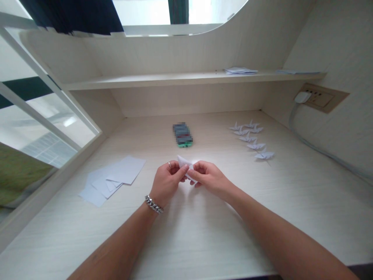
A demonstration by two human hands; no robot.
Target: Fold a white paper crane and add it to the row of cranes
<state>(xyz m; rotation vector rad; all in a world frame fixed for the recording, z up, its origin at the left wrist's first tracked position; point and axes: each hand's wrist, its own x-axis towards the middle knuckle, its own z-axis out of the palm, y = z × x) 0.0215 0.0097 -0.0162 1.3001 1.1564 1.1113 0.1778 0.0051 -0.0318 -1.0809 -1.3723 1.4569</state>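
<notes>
Between my two hands is a small piece of folded white paper (pixel 184 161), its pointed corner tilted up and to the left. My left hand (pixel 167 179), with a ring on a finger and a chain bracelet at the wrist, pinches the paper's left side. On the other side, my right hand (pixel 210 177) grips it between thumb and fingers. Both thumbs lie over the near face and cover much of it. Several folded paper cranes (pixel 255 145) stand in a cluster on the desk to the right. Loose white paper sheets (pixel 128 170) lie overlapping at the left.
Beyond my hands, a phone (pixel 183 135) with a blurred screen lies on the desk (pixel 221 241). A shelf (pixel 163 81) spans the back, with a paper stack (pixel 240 70) on it. At right, a plug (pixel 302 97) sits in the wall socket, its grey cable (pixel 320 149) trailing down.
</notes>
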